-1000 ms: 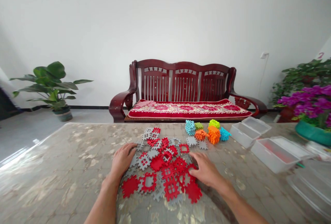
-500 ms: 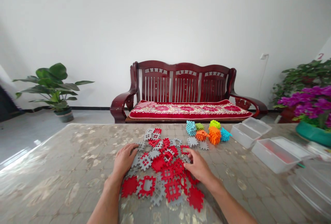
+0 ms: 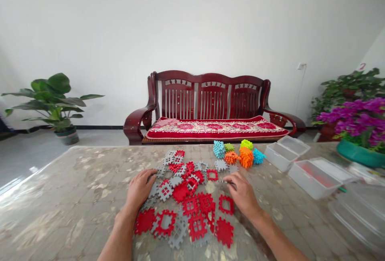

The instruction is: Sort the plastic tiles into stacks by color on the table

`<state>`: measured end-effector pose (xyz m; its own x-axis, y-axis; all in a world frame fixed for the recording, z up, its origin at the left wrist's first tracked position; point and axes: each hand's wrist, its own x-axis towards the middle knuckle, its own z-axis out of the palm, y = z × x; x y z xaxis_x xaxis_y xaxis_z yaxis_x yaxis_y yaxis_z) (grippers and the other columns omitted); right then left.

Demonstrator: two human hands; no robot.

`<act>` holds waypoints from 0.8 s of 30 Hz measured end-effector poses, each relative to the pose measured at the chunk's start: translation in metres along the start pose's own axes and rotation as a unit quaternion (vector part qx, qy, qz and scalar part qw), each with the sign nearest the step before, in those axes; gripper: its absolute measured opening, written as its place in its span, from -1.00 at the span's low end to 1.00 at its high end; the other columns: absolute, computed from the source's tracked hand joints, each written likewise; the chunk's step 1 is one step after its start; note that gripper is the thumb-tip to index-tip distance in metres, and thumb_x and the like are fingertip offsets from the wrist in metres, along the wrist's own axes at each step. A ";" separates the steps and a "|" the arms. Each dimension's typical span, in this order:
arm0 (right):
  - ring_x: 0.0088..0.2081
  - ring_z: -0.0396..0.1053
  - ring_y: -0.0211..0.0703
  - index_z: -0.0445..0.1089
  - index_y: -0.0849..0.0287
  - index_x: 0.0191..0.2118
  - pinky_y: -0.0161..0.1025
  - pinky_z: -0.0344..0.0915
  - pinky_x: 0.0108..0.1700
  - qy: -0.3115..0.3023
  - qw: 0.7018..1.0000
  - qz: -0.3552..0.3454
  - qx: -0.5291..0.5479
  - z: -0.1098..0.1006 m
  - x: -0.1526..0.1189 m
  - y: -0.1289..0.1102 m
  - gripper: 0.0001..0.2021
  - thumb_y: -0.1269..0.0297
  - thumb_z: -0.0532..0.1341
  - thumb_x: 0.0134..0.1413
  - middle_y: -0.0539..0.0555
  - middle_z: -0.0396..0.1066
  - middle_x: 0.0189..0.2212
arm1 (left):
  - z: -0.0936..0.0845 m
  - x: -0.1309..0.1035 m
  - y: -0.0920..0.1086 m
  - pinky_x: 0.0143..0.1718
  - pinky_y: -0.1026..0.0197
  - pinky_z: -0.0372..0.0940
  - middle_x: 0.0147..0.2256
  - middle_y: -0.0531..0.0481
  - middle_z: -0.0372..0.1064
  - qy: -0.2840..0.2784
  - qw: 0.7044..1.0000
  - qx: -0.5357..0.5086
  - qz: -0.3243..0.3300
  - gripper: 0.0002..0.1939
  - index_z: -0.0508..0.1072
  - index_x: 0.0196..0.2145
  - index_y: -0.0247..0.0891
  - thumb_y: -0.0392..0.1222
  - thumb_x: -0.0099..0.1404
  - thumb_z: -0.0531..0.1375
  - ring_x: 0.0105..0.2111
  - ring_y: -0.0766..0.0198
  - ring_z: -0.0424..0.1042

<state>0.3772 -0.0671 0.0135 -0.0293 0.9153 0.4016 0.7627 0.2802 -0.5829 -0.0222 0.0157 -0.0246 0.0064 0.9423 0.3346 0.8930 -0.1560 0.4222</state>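
Observation:
Red and grey plastic interlocking tiles with notched edges lie in a loose pile on the table; some are solid, like the red tile (image 3: 225,232), others have window openings, like the red frame tile (image 3: 212,175). My left hand (image 3: 140,188) rests at the pile's left side, fingers extended and touching the grey tiles (image 3: 161,171). At the right of the pile, my right hand (image 3: 240,188) pinches a small visible edge of a grey tile (image 3: 221,181); the fingers hide most of it. A red window tile (image 3: 226,204) lies just below this hand.
Beyond the pile sit blue, green and orange clusters of joined tiles (image 3: 246,157). Clear plastic boxes (image 3: 313,178) with lids stand at the right, one with red contents. A purple flower pot (image 3: 357,152) is farther right. A wooden bench (image 3: 210,92) is behind the table (image 3: 90,196).
My right hand has moved right, away from the pile, with the grey tile at its fingertips. The tiles on the right are spread more apart. My left hand stays beside the pile.

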 end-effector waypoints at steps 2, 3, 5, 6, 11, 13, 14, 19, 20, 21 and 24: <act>-0.05 0.39 -0.07 0.48 0.05 -0.26 -0.15 0.28 0.07 -0.017 1.000 -0.013 -0.013 -0.005 -0.006 0.011 -0.61 0.56 0.04 -0.15 0.06 0.45 -0.22 | 0.000 0.000 0.000 0.16 0.09 0.25 0.01 0.01 0.53 -0.001 1.000 0.004 0.003 -0.63 0.56 -0.10 -0.08 -0.04 0.34 0.01 0.06 0.15 0.45; -0.03 0.39 -0.08 0.47 0.06 -0.25 -0.16 0.27 0.09 -0.022 1.000 -0.004 -0.015 -0.006 -0.009 0.017 -0.57 0.57 0.03 -0.21 0.06 0.46 -0.20 | 0.000 0.000 -0.001 0.16 0.08 0.26 0.02 0.00 0.53 -0.002 1.000 0.006 0.005 -0.63 0.56 -0.09 -0.09 -0.04 0.34 0.01 0.06 0.14 0.45; -0.01 0.39 -0.09 0.46 0.09 -0.21 -0.16 0.28 0.09 -0.020 0.999 0.040 -0.017 -0.006 -0.013 0.026 -0.54 0.57 0.03 -0.26 0.08 0.46 -0.15 | 0.000 0.000 -0.001 0.16 0.08 0.26 0.02 0.00 0.53 -0.005 1.000 0.010 0.004 -0.62 0.56 -0.09 -0.09 -0.04 0.33 0.00 0.06 0.14 0.45; -0.01 0.39 -0.07 0.45 0.10 -0.17 -0.16 0.28 0.09 -0.017 0.998 0.064 -0.022 -0.006 -0.013 0.028 -0.55 0.55 0.05 -0.22 0.09 0.47 -0.12 | 0.000 0.000 -0.002 0.16 0.09 0.26 0.02 0.01 0.53 -0.005 1.000 0.011 0.003 -0.62 0.56 -0.08 -0.08 -0.03 0.33 0.01 0.07 0.14 0.45; 0.10 0.33 0.08 0.39 0.16 0.06 -0.04 0.21 0.19 -0.044 0.991 0.096 -0.082 -0.004 -0.009 0.019 -0.52 0.29 0.26 -0.06 0.18 0.43 0.05 | 0.000 0.001 -0.003 0.17 0.11 0.26 0.03 0.03 0.53 -0.009 1.000 0.017 0.002 -0.62 0.56 -0.07 -0.07 -0.03 0.33 0.00 0.07 0.16 0.45; 0.13 0.31 0.11 0.37 0.19 0.11 -0.03 0.18 0.21 -0.067 0.988 0.093 -0.105 -0.005 -0.007 0.013 -0.48 0.28 0.28 -0.05 0.21 0.42 0.08 | 0.000 0.001 -0.003 0.17 0.11 0.26 0.03 0.02 0.52 -0.011 1.000 0.024 0.002 -0.61 0.56 -0.07 -0.07 -0.03 0.33 0.00 0.07 0.15 0.45; 0.14 0.31 0.10 0.37 0.20 0.12 -0.04 0.18 0.21 -0.079 0.986 0.092 -0.114 -0.006 -0.005 0.011 -0.48 0.29 0.27 -0.03 0.22 0.42 0.09 | 0.000 0.001 -0.003 0.17 0.10 0.26 0.04 0.02 0.52 -0.011 1.000 0.027 0.002 -0.61 0.56 -0.07 -0.07 -0.02 0.34 0.00 0.07 0.15 0.45; 0.15 0.32 0.07 0.33 0.20 0.19 -0.07 0.18 0.21 -0.121 0.977 0.093 -0.148 -0.014 -0.002 0.007 -0.45 0.39 0.21 0.01 0.22 0.41 0.12 | 0.001 0.002 -0.005 0.16 0.11 0.28 0.03 0.00 0.52 -0.009 0.999 0.033 0.008 -0.59 0.56 -0.06 -0.09 -0.01 0.34 -0.02 0.06 0.15 0.46; 0.16 0.32 0.07 0.31 0.22 0.21 -0.07 0.18 0.21 -0.125 0.975 0.096 -0.154 -0.015 -0.002 0.006 -0.44 0.39 0.20 0.02 0.23 0.40 0.13 | 0.002 0.002 -0.006 0.15 0.10 0.28 0.04 0.00 0.52 -0.009 0.999 0.032 0.008 -0.58 0.56 -0.06 -0.09 -0.01 0.34 -0.02 0.06 0.14 0.46; 0.16 0.31 0.07 0.30 0.23 0.22 -0.08 0.18 0.20 -0.128 0.974 0.099 -0.160 -0.016 -0.001 0.006 -0.43 0.39 0.20 0.03 0.23 0.40 0.14 | 0.002 0.002 -0.006 0.16 0.09 0.28 0.04 0.00 0.52 -0.009 0.999 0.032 0.008 -0.58 0.56 -0.06 -0.10 -0.01 0.35 -0.02 0.07 0.14 0.46; 0.15 0.32 0.09 0.30 0.24 0.22 -0.07 0.20 0.17 -0.130 0.969 0.110 -0.179 -0.016 0.001 0.001 -0.46 0.34 0.18 0.08 0.25 0.41 0.12 | 0.003 0.002 -0.007 0.16 0.08 0.28 0.03 -0.01 0.52 -0.011 0.999 0.029 0.010 -0.58 0.56 -0.05 -0.09 -0.02 0.35 -0.02 0.07 0.13 0.45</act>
<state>0.3879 -0.0709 0.0245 0.0328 0.9965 0.0773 0.9430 -0.0052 -0.3328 -0.0271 0.0193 -0.0291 0.0333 0.9454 0.3241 0.9174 -0.1576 0.3654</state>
